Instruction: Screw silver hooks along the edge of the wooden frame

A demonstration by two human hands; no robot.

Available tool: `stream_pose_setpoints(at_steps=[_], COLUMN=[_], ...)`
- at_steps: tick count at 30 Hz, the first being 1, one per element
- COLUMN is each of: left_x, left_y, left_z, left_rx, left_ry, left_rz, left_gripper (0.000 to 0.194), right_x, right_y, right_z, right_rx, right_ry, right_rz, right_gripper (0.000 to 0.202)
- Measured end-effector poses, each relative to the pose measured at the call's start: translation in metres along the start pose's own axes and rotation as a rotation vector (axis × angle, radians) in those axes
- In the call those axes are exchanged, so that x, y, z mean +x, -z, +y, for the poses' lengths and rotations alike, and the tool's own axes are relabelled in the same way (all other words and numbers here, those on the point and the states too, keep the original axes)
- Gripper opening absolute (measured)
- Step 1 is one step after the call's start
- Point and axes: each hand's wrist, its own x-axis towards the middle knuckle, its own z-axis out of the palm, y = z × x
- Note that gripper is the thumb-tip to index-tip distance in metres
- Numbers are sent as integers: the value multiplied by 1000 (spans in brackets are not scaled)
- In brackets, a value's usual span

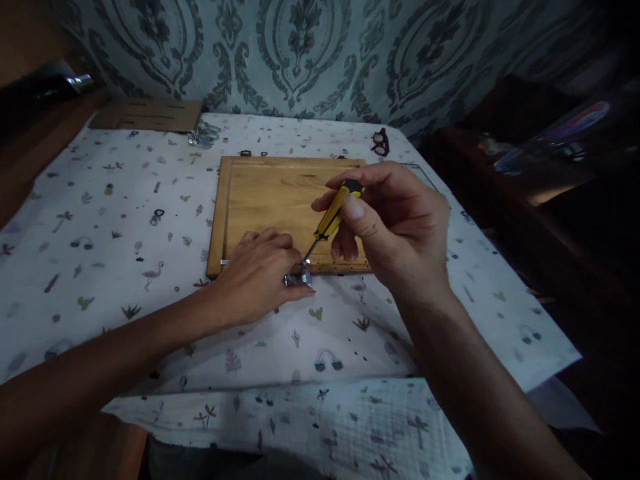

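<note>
at your right, beyond the cloth, a bottle point(525, 152) slants with a red, white and blue label point(590, 119) too blurred to read; what it holds, you cannot tell. the white cloth point(150, 313), printed with flamingos, palms and rainbows, spreads before you, up to a wall point(303, 57) with a grey ornamental pattern. the wooden board point(273, 193) lies flat near the middle of it. your left hand point(257, 270) is at the board's near edge, fingers and thumb closed around a metal hinge point(303, 275). your right hand point(407, 230) grips the screwdriver point(333, 215) by its yellow and black handle, shaft slanting down to the hinge; exact tip contact is too small to make out. at the far left, metal parts point(204, 135) lie beside cardboard point(145, 115); glasses point(381, 142) lie at the far right.
</note>
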Motion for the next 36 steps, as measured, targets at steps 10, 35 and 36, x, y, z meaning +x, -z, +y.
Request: stream_pose_setpoints(at_steps=[10, 35, 36], left_x=[-1, -1, -1], left_y=[0, -1, -1], left_z=[0, -1, -1], left_rx=[11, -4, -5], left_ry=[2, -9, -6], left_rz=[-7, 2, 2], left_gripper=[39, 37, 37], right_x=[-13, -19, -18], right_y=[-2, -4, -4], right_z=[-2, -1, 0], right_rx=[24, 55, 51], right_ry=[-153, -158, -151], right_rz=[42, 93, 97], right_gripper=[35, 23, 22])
